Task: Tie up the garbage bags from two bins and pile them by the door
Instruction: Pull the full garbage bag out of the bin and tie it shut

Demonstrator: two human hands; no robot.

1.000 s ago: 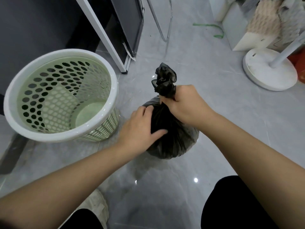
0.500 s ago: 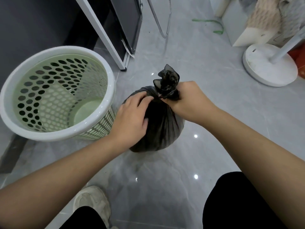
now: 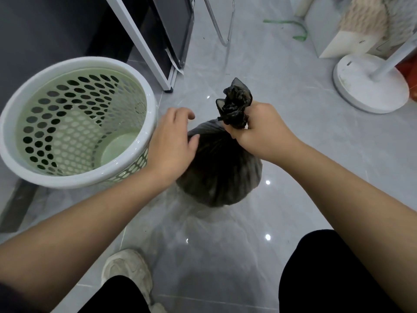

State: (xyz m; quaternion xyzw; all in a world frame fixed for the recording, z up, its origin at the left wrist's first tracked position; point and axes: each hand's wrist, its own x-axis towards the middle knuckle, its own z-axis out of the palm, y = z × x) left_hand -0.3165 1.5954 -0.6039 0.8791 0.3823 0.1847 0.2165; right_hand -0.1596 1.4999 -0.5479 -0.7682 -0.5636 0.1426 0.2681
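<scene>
Glossy grey tile floor (image 3: 282, 136), white fan base (image 3: 370, 84)

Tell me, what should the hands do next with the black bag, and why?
Probably the left hand should take the bunched top and loop it into a knot. The right hand grips the twisted neck of the black bag, the left is open beside it, and no finished knot shows. The bag is out of the bin, beside it.

A white fan base (image 3: 356, 93) and a green strap (image 3: 279, 21) lie on grey floor (image 3: 293, 159).
</scene>
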